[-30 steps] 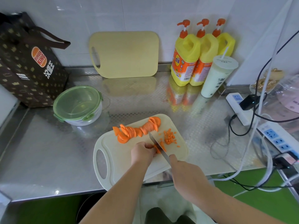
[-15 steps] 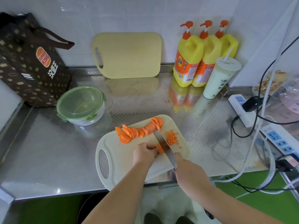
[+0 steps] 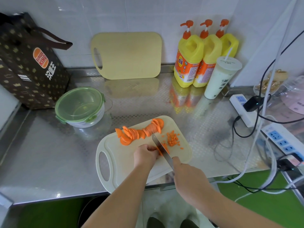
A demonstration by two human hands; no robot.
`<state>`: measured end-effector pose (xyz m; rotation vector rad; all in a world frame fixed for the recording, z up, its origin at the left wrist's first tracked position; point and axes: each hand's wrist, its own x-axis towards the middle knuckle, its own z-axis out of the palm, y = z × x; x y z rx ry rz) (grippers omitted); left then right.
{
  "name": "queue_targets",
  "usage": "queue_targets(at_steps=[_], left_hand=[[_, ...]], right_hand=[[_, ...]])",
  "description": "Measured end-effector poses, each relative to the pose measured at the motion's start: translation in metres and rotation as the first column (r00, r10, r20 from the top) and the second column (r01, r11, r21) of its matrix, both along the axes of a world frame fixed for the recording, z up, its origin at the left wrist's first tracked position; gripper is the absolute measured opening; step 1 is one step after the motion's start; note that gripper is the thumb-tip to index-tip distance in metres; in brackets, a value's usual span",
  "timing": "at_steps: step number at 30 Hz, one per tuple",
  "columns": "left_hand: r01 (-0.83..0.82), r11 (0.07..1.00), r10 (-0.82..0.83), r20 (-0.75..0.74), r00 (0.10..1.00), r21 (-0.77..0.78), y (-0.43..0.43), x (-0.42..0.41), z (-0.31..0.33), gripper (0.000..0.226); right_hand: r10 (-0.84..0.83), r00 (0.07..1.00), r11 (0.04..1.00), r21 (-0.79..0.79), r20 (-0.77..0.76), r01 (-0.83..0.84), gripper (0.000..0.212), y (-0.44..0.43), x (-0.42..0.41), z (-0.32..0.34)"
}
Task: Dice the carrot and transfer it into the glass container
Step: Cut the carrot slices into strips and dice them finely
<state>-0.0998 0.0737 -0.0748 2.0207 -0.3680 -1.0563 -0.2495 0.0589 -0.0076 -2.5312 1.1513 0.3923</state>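
Steel counter (image 3: 49, 153): right hand (image 3: 189, 176) hides handle of knife (image 3: 162, 148) (blade visible).

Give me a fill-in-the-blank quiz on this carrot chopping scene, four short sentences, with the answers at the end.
1. The left hand holds a carrot piece on the ____ cutting board.
2. The right hand grips the knife; the diced carrot lies on the blade's ____ side.
3. The glass container has its ____ lid on.
4. ____ yellow pump bottles stand by the wall.

Answers: white, right, green, three.
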Motion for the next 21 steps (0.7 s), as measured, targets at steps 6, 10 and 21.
queue_targets(at_steps=[6, 10, 21], left_hand=[[-0.008, 1.000, 0.008, 0.005, 1.000, 0.008, 0.000, 0.000, 0.000, 0.006], [-0.007, 1.000, 0.007, -0.003, 1.000, 0.013, -0.001, 0.000, 0.000, 0.008], [-0.001, 1.000, 0.001, 0.011, 1.000, 0.024, -0.003, 0.001, -0.003, 0.007]], right_hand=[[0.014, 1.000, 1.000, 0.001, -0.011, -0.014, 0.030, 0.001, 0.002, -0.001], [0.032, 0.998, 0.999, 0.000, -0.060, -0.032, 0.038, 0.001, 0.005, -0.002], [0.037, 0.997, 0.999, 0.027, -0.061, -0.035, 0.042, 0.000, 0.005, -0.010]])
